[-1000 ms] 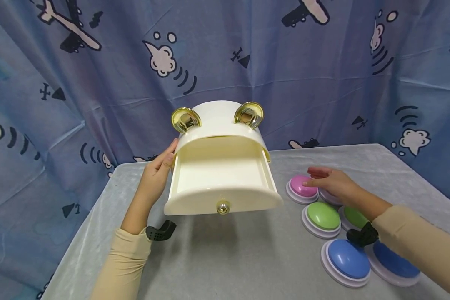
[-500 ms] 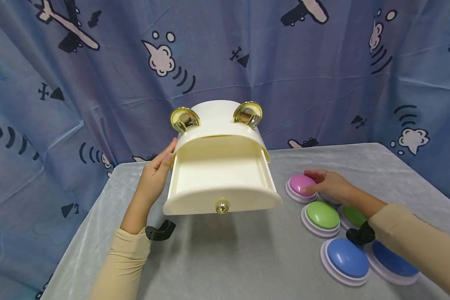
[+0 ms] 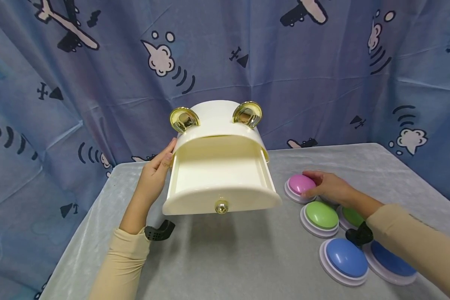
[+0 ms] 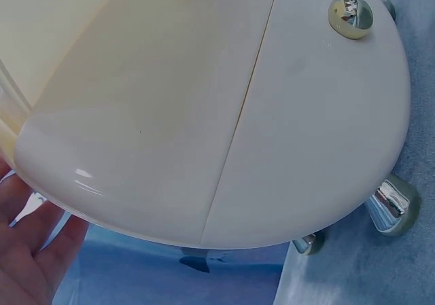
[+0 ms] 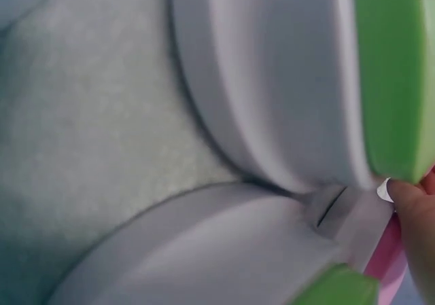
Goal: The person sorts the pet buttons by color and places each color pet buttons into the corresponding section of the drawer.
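Nearest the viewer, two beige sleeves, left [image 3: 121,262] and right [image 3: 416,246], are being crossed at the cuffs by black wrist cameras, left [image 3: 159,231] and right [image 3: 359,236]. In front and to the right of a cream two-drawer cabinet [image 3: 219,114], a blue push button [image 3: 346,257] is being accompanied on its far right by a second blue button [image 3: 390,259]. Beyond them, to the right of the cabinet, a green button [image 3: 322,215] and a second green button [image 3: 351,216], partly covered by an arm, are being lined up. A pink button [image 3: 299,183], just right of the cabinet, is being clasped at its right side between the thumb and fingers of the right hand [image 3: 331,187]. The cabinet's left side is being steadied by the left hand [image 3: 153,177], its fingers extended and the thumb apart. The upper drawer [image 3: 221,166], gold-knobbed, is being displayed pulled out; the lower drawer [image 4: 319,115] is being seen flush. All is being backed, behind the cabinet, by a gray-covered table [image 3: 247,258] and an airplane-print blue curtain [image 3: 217,54].
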A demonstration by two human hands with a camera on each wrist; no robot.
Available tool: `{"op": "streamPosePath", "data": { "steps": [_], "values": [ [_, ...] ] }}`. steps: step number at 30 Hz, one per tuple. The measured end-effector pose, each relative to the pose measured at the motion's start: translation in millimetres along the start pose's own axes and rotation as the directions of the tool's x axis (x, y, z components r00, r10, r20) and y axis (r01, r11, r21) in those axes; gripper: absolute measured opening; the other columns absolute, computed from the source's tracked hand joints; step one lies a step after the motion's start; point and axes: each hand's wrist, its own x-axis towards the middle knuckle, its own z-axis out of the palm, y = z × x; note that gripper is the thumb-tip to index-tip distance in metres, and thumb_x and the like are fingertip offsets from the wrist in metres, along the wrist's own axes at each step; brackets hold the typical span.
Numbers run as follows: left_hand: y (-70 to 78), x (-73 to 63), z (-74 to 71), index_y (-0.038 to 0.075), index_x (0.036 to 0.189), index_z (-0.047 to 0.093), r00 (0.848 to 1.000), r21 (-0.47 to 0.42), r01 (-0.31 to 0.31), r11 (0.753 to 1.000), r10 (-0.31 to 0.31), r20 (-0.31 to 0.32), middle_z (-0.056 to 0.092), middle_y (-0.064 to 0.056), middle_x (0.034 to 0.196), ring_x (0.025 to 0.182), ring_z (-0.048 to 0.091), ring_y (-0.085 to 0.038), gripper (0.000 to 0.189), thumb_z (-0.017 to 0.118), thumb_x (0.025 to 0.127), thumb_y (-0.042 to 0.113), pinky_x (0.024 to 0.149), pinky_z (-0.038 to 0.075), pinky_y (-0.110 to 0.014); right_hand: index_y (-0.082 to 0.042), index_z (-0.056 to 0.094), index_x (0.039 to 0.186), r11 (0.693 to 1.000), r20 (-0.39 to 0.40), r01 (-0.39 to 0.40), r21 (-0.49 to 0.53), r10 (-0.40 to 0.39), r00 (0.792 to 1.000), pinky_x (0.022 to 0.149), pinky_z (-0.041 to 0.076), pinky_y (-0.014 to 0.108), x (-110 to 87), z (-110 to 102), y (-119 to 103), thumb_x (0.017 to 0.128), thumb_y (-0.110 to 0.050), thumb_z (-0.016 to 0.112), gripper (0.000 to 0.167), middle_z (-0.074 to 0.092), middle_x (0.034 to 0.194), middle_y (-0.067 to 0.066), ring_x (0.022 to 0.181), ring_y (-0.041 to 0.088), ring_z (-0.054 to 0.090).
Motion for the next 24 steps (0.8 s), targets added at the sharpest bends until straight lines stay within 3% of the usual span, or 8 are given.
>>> {"op": "streamPosePath", "data": {
  "steps": [24],
  "values": [
    [0.2, -0.7, -0.3, 0.024, 0.152, 0.041, 1.000, -0.001, 0.000, 1.000, 0.000, 0.002, 0.035, 0.010, 0.159, 0.149, 0.031, -0.011, 0.045, 0.039, 0.108, 0.036, 0.125, 0.026, -0.037, 0.001, 0.028, 0.155, 0.996, -0.031, 0.003, -0.084, -0.005, 1.000, 0.114, 0.035, 0.063, -1.5, 5.2, -2.3, 0.082, -0.046, 0.079, 0.100, 0.033, 0.153, 0.034, 0.140, 0.052, 0.034]
  ]
}}
